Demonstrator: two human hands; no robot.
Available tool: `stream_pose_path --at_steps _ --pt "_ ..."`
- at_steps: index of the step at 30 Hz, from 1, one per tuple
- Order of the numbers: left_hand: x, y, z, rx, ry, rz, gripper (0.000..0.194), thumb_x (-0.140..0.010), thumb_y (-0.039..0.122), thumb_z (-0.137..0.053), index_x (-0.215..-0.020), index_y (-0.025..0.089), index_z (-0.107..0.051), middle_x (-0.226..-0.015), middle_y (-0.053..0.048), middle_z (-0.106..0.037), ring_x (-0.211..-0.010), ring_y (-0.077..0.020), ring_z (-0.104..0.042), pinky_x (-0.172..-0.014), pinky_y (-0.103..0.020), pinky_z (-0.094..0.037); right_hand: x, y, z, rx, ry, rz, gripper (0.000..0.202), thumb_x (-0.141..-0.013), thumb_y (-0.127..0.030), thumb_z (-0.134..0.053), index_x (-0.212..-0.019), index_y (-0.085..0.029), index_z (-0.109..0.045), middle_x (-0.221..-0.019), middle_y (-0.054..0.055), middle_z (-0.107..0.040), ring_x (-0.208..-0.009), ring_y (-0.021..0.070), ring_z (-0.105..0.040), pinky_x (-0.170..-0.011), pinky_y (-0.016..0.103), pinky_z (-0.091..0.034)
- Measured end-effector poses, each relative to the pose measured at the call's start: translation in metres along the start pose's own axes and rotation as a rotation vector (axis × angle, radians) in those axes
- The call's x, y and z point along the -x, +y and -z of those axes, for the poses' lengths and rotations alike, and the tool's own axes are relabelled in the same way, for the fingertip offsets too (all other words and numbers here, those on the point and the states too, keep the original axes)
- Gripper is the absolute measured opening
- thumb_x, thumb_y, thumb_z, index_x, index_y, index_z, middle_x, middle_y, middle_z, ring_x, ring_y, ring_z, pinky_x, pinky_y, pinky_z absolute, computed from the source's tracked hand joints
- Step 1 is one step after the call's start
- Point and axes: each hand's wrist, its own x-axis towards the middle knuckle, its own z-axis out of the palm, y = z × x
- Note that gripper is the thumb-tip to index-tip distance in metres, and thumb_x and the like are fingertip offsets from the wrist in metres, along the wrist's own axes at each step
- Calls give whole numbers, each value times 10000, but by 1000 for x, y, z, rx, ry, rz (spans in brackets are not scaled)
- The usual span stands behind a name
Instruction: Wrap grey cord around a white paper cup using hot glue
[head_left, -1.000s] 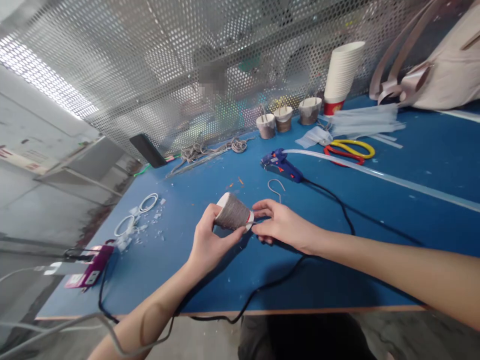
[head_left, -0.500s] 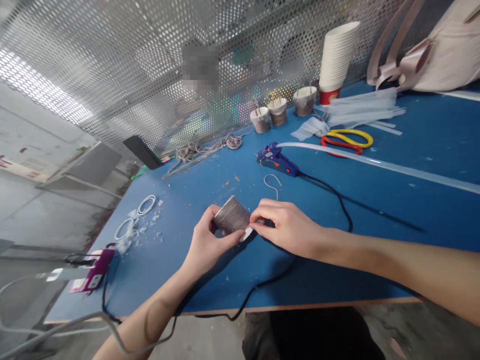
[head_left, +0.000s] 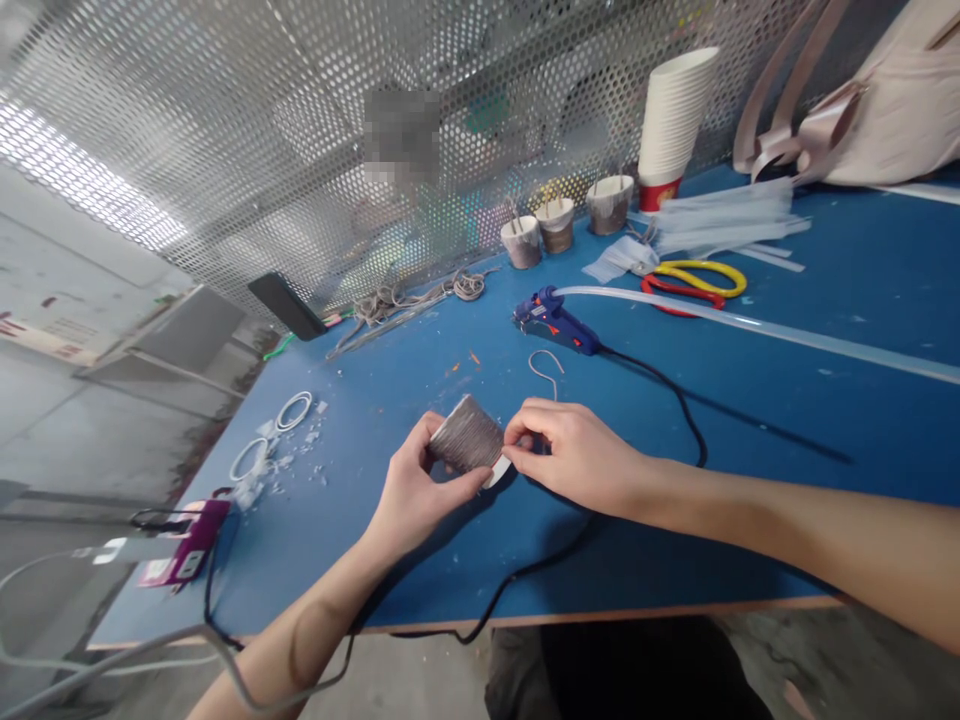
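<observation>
My left hand (head_left: 427,485) is wrapped around a small paper cup (head_left: 469,437) whose side is wound with grey-brown cord. The cup lies tilted above the table, and a bare white part shows at its right end beside my thumb. Against that end, the thumb and fingertips of my right hand (head_left: 566,445) are pinched together on the cord. A loose length of thin cord (head_left: 546,368) curls over the tabletop and disappears behind my right hand. My fingers hide the exact spot where cord and cup meet.
On the blue table (head_left: 390,560) lie a blue glue gun (head_left: 556,320) with a long glue stick, scissors (head_left: 697,282), glue sticks (head_left: 727,220) and bundled cord (head_left: 382,303). Cord-wrapped cups (head_left: 555,225) and stacked cups (head_left: 675,115) stand behind. A purple power strip (head_left: 191,540) sits left.
The cup and both hands have shifted very slightly to the right. A red spot at my right fingertips no longer shows. My grip on the cup stays the same.
</observation>
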Motion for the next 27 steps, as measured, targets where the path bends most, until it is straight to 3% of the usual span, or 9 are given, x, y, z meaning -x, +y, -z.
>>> stream_pose_path --at_steps 27 --pt "2 -3 2 -2 -19 -67 250 -688 237 -714 -802 193 -495 -764 29 -467 -685 -113 -449 -614 -238 -371 -1 0 3 -7 -9 -3 87 -790 -137 -609 -719 -186 -616 -745 3 -617 -678 129 -557 -649 264 -407"
